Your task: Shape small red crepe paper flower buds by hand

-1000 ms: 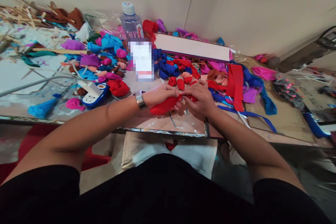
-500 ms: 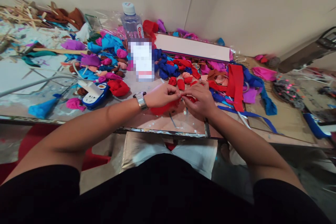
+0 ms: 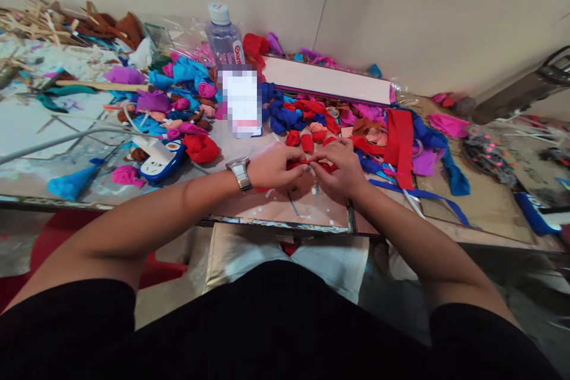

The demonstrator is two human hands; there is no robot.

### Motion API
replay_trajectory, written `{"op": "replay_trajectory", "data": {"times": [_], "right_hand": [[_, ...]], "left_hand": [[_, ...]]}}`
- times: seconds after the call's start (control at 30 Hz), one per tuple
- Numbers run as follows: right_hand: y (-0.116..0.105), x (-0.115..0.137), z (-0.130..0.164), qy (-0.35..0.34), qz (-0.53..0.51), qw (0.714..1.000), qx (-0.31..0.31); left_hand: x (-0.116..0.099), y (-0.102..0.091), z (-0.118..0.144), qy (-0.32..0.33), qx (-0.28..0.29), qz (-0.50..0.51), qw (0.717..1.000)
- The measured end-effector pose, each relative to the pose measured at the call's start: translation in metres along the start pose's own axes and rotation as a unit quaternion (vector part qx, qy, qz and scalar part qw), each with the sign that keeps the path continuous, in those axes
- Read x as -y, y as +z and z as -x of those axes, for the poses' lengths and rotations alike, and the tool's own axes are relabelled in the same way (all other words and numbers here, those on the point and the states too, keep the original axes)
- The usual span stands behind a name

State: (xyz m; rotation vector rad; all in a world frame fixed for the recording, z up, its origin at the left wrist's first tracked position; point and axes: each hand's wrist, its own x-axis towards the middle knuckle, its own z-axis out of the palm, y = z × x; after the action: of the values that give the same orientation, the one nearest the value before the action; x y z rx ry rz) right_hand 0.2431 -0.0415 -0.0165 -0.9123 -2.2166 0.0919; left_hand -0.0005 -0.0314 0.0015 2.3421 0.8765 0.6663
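Both hands are close together over the front of the table, pinching a strip of red crepe paper (image 3: 298, 162). My left hand (image 3: 272, 167), with a metal watch on its wrist, grips the strip between thumb and fingers. From the other side, my right hand (image 3: 342, 166) holds it with thumb and index finger. Part of the strip is hidden behind the fingers. Just beyond the hands lie several small rolled red paper flowers (image 3: 307, 143), with a pale pink flower (image 3: 317, 128) behind them.
A phone (image 3: 241, 98) leans against a bottle (image 3: 224, 38). Left are a blue power socket (image 3: 162, 161), a grey cable (image 3: 66, 140) and green-handled pliers (image 3: 53, 100). A wide red strip (image 3: 401, 148), a blue strip (image 3: 427, 195) and cardboard (image 3: 481, 214) lie right. A white box (image 3: 327, 79) is behind.
My left hand has drawn slightly left and turned, so the red strip now shows stretched between the hands. The loose red part hanging below the left hand is mostly out of sight.
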Motion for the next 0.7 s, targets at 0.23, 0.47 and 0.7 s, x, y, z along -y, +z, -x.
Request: {"op": "replay_trajectory", "data": {"times": [0.23, 0.47, 0.7], "right_hand": [[-0.0004, -0.0005, 0.0007, -0.011, -0.013, 1.000, 0.015], [-0.0021, -0.0004, 0.0006, -0.029, 0.012, 0.999, 0.002], [-0.0029, -0.0032, 0.0004, -0.041, 0.041, 0.998, 0.008]], "left_hand": [[0.0050, 0.0028, -0.0031, -0.078, 0.074, 0.232, 0.967], [0.0054, 0.0045, -0.0046, -0.176, 0.100, 0.440, 0.875], [0.0004, 0.0017, -0.0046, -0.214, 0.104, 0.497, 0.834]]}}
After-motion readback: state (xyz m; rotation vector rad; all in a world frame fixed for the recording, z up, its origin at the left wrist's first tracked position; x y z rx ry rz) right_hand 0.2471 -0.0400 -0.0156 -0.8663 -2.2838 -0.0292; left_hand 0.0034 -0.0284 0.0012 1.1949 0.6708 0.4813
